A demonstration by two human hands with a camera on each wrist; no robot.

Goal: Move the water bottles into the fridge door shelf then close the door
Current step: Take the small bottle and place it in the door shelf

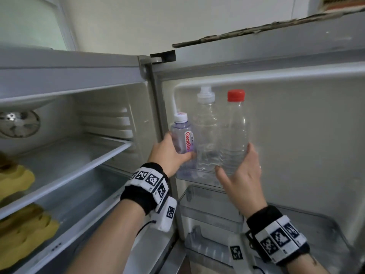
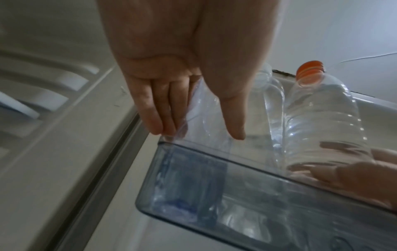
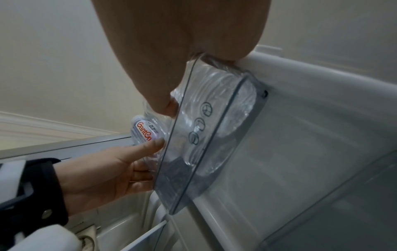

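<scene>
head view, l to r: inside the fridge you had yellow items (image 1: 13, 182) on the left shelves, blurred, can't tell what. next came the glass shelf (image 1: 65, 165), then the hinge side of the open fridge door (image 1: 296, 135).

your left hand (image 1: 169, 153) was wrapped round the small bottle (image 1: 182, 139), white cap, red "ganten" label, thumb across the front and fingers behind it. that bottle stood upright at the left end of the door shelf (image 1: 199, 179), base down inside the clear tray. left wrist cam showed the fingers (image 2: 154, 105) fairly straight along the bottle side, thumb on the other side, so a loose grasp.

just right of it stood the middle bottle (image 1: 206, 131), clear w/ a white cap, upright in the same shelf, no hand on it.

next right, the red-cap bottle (image 1: 235, 135) was upright beside the middle one, touching or nearly so. your right hand (image 1: 243, 175) cupped its lower part, thumb at the front, fingers round the right side. whether its base sat fully in the tray, can't tell from head view; right wrist cam showed bottle bases behind the tray wall (image 3: 193, 139).

below, a 2nd door bin (image 1: 213, 204) and a lower one (image 1: 217, 248). door was wide open.
</scene>
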